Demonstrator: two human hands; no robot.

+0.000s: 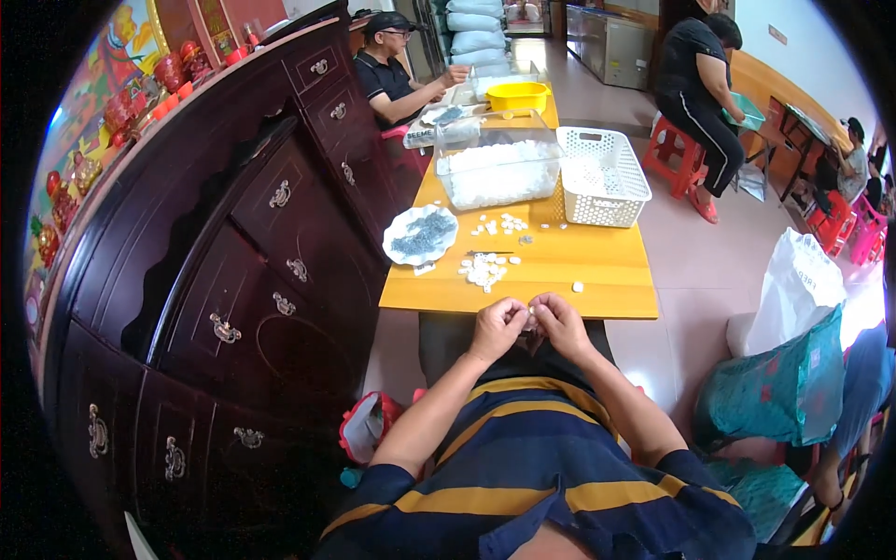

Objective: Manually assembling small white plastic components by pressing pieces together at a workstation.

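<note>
Over my remote feed, the table [607,266] bears a plate [396,240] of dark bits that seems to overhang its left edge; a bump could tip it. My hands, left [500,327] and right [558,325], meet at the near edge, fingertips pinched closed around a small piece [531,311], mostly hidden; a slip could drop it. Printing shows on the white sack [803,271] and pale package [420,138].

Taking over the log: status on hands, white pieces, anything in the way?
Left hand and right hand meeting by the table, pinching small thing, mostly hidden. White pieces piled ahead. No obstruction seen; dish left of pile, basket beyond.
</note>
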